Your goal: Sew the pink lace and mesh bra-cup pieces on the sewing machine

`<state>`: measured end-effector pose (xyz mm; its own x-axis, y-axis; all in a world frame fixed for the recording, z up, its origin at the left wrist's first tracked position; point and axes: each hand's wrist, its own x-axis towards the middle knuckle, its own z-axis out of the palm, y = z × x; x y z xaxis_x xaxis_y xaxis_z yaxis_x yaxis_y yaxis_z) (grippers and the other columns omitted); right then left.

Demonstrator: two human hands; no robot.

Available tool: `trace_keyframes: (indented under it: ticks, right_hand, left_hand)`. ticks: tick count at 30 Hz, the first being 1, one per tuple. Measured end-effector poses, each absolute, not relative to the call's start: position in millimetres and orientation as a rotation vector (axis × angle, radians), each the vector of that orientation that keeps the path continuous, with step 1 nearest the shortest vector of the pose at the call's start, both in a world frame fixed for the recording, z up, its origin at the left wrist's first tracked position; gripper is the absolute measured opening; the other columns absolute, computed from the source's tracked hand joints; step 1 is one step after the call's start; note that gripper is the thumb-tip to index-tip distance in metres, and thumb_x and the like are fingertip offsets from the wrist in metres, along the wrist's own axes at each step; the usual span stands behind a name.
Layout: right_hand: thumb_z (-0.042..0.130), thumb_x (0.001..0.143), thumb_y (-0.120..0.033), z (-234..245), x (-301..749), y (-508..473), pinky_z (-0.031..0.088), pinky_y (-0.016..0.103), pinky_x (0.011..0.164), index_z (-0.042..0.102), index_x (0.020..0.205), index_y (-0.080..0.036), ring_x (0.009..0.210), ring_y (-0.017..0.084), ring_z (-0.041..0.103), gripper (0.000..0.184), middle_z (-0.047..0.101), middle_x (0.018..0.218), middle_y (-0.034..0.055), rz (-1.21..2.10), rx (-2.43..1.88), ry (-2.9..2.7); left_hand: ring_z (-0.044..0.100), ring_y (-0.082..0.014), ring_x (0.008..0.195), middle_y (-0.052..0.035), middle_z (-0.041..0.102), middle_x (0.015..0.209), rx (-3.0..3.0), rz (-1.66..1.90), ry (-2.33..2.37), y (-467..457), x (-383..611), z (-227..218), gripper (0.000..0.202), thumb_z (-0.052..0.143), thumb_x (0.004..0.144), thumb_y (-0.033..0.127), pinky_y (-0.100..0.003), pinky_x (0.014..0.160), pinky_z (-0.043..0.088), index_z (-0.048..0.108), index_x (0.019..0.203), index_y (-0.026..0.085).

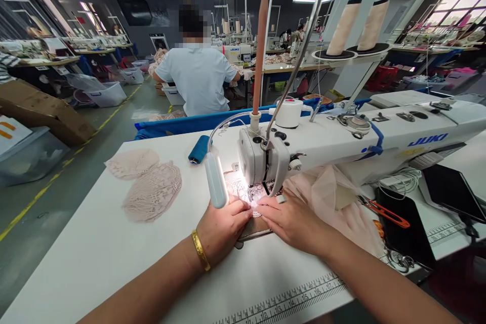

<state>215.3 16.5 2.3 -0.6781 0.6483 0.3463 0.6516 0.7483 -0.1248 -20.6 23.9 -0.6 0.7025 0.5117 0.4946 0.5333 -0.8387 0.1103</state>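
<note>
In the head view, a white sewing machine [387, 129] stands across the white tabletop [94, 248], its needle end toward the middle and its body reaching the right side. The left hand [224, 225], with a gold bracelet [201, 250] at the wrist, lies palm down just left of the needle area, fingers slightly bent and fingertips on a piece of pale lace [257, 212]; whether they pinch it I cannot tell. The right hand [292, 217] lies to the right, palm down and open, its fingers stretched out flat on the same lace. That lace is under the needle end, near the middle of the tabletop, brightly lit by a small lamp [217, 180] on a bent metal neck.

Toward the tabletop's far left corner, two more lace pieces [155, 192] lie partly overlapping. A blue thread spool [199, 151] rests on its side near the far edge. Right of the right hand, thin pale cloth [322, 190] lies bunched below the machine's arm. Beyond it, toward the right end, an orange cutter [387, 214] lies over a flat black object [408, 230]. A printed ruler [284, 301] runs along the near edge. Past the far edge, a person in a light shirt [199, 78] sits facing away.
</note>
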Motion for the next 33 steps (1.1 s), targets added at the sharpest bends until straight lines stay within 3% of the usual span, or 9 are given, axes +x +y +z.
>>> trace_keyframes:
  ticks: [9, 21, 25, 29, 33]
  right_hand:
    - [0.054, 0.096, -0.011, 0, 215, 17, 0.040, 0.037, 0.078, 0.070, 0.111, -0.021, 0.087, 0.026, 0.051, 0.024, 0.074, 0.103, 0.0042, 0.030, -1.040, -2.571]
    - [0.055, 0.095, -0.016, -3, 212, 22, 0.052, 0.040, 0.086, 0.069, 0.123, -0.019, 0.105, 0.029, 0.060, 0.031, 0.070, 0.121, 0.0127, 0.022, -1.170, -2.465]
    - [0.052, 0.098, -0.019, -4, 213, 22, 0.053, 0.044, 0.091, 0.068, 0.125, -0.020, 0.112, 0.031, 0.060, 0.031, 0.069, 0.121, 0.0134, 0.049, -1.185, -2.413]
    - [0.051, 0.101, -0.020, -7, 219, 26, 0.051, 0.045, 0.099, 0.069, 0.118, -0.019, 0.119, 0.030, 0.058, 0.024, 0.069, 0.119, 0.0125, 0.083, -1.206, -2.352]
    - [0.061, 0.095, -0.015, -9, 226, 32, 0.051, 0.046, 0.092, 0.071, 0.101, -0.018, 0.107, 0.031, 0.061, 0.012, 0.072, 0.106, 0.0116, -0.099, -1.372, -2.324]
  left_hand:
    - [0.068, -0.0200, 0.082, -0.0027, 0.077, 0.097, -2.838, -0.780, -0.931, 24, -22, -2, 0.031, 0.043, 0.102, 0.009, -0.041, 0.083, 0.041, 0.072, 0.102, 0.019]
    - [0.067, -0.0247, 0.100, -0.0058, 0.075, 0.108, -2.803, -0.783, -1.007, 36, -24, -7, 0.027, 0.043, 0.105, 0.017, -0.046, 0.094, 0.043, 0.070, 0.105, 0.019]
    - [0.061, -0.0300, 0.110, -0.0103, 0.069, 0.115, -2.778, -0.577, -1.247, 38, -26, 1, 0.018, 0.056, 0.100, 0.031, -0.051, 0.101, 0.042, 0.066, 0.107, 0.018]
    - [0.058, -0.0328, 0.100, -0.0109, 0.066, 0.103, -2.649, -0.377, -1.366, 33, -26, 12, 0.026, 0.061, 0.096, 0.045, -0.050, 0.089, 0.048, 0.067, 0.094, 0.020]
    - [0.057, -0.0271, 0.081, -0.0072, 0.059, 0.079, -2.762, -0.379, -1.327, 20, -26, 22, 0.047, 0.060, 0.095, 0.051, -0.044, 0.076, 0.049, 0.057, 0.060, 0.019]
